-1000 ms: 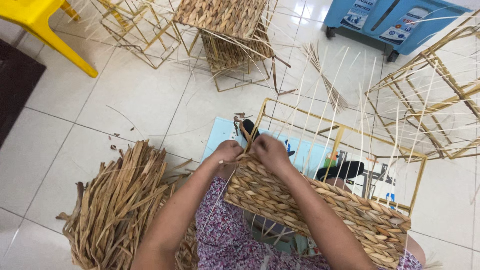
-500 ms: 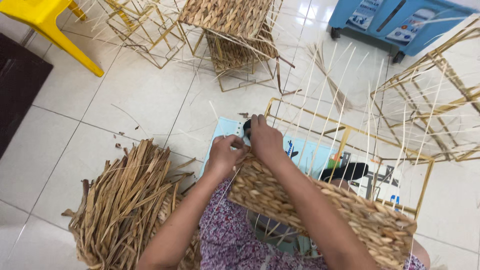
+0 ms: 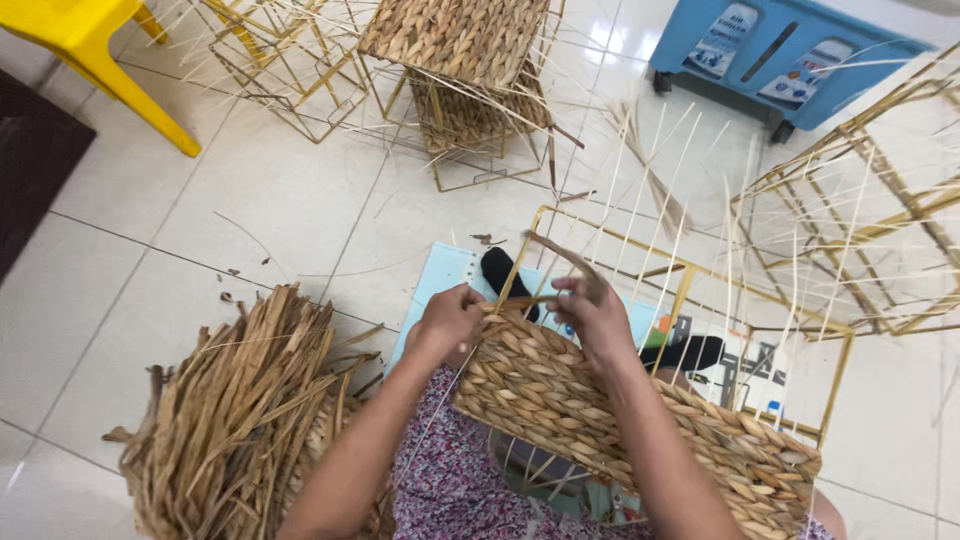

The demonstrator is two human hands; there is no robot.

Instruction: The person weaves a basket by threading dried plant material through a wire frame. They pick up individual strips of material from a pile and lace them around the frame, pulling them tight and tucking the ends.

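Head view: left hand [image 3: 447,322] clamps the upper corner of the woven basket panel [image 3: 620,420]; right hand [image 3: 592,318] pinches a fibre strand [image 3: 562,254] at the gold wire frame [image 3: 690,275]; weaving appears under way; next pass calls for threading between uprights; fibre pile [image 3: 240,400] crowds the floor's left; tiles beyond lie open.

upright canes [image 3: 640,215] ahead, straw pile [image 3: 235,410] left

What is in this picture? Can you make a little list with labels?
Place: white tiled floor
Left hand: grips the corner of the half-woven basket
Right hand: pinches a dried fibre strand at the basket's gold wire frame
Left of person: pile of dried fibre
Farther off: yellow chair, blue box, more wire frames
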